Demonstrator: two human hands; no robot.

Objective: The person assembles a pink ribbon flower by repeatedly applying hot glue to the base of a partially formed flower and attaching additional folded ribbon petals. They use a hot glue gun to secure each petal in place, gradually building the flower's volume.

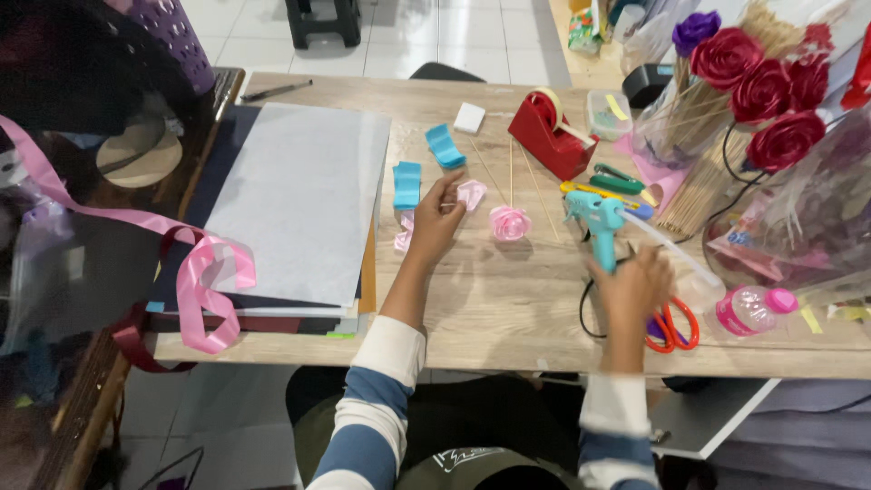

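Head view: pale pink ribbon piece (471, 193) lies on the wooden table (490, 308), pinched at its near edge by the left hand (435, 220), fingers closed on it, likely to keep the fold from springing open. Just beside it, a finished pink ribbon rose (509, 222) on a thin stick. Right hand (632, 289) grips the teal glue gun (596, 222) by its handle, nozzle angled toward the ribbon. Orange scissors (673, 327) near that hand; red tape dispenser (551, 134) and blue ribbon folds (407, 184) farther back
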